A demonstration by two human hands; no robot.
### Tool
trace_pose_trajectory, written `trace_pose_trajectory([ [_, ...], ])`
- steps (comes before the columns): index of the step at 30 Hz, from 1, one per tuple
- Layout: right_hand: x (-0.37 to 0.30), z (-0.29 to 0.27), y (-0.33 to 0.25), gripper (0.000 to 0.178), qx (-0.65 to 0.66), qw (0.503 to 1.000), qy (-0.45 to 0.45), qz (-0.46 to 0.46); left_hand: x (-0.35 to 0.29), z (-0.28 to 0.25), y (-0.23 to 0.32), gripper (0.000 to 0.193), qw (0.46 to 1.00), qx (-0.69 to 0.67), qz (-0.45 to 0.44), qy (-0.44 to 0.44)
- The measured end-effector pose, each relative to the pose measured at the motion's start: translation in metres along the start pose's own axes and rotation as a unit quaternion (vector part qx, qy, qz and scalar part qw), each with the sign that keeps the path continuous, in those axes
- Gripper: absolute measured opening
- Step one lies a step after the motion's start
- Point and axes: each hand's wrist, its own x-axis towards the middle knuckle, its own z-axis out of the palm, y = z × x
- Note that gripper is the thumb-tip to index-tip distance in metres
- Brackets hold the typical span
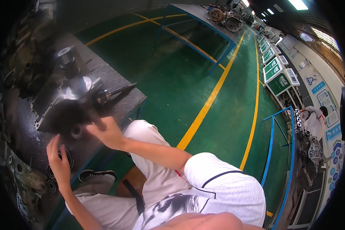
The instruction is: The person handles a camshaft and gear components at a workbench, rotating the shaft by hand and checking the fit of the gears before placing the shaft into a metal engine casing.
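Note:
My left hand (59, 163) is raised at the near edge of the metal bench, its fingers apart and nothing in them. Dark ring-shaped parts (68, 159) lie just beside and below it. My right hand (109, 134) reaches in over the bench's right edge; a dark blur hides its fingertips, so its grip cannot be made out. Between the two hands sits a small toothed gear (76, 132). Beyond them lies a metal housing (46, 111) with a scalloped flange, partly blurred. A shiny cylindrical part (66, 55) and a shaft with a long thin end (120, 89) are near it.
Cast metal parts (27, 172) crowd the bench's left side. A blue-framed table (197, 17) bears gearbox units farther off. Yellow lines cross the green floor (180, 96). Another person (315, 120) works at a right-hand bench, near green-and-white cabinets (278, 78).

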Motion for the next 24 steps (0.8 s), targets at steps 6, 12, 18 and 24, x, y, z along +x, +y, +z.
trace_pose_trajectory([
  [6,-0.002,-0.002,0.002,0.036,-0.001,1.000,0.009,-0.013,-0.008,0.006,0.002,0.033,0.992,0.106,0.036,-0.053],
  [12,-0.002,-0.004,0.004,0.036,-0.002,1.000,0.004,-0.027,-0.008,-0.008,-0.001,0.041,0.994,0.097,-0.011,-0.043],
  [18,-0.002,-0.008,0.001,0.036,-0.001,1.000,0.017,-0.008,-0.015,-0.023,0.007,0.056,0.994,0.078,-0.039,-0.073],
  [24,-0.002,-0.013,-0.001,0.038,0.018,1.000,0.017,0.001,-0.016,-0.030,0.005,0.060,0.993,0.064,-0.069,-0.076],
])
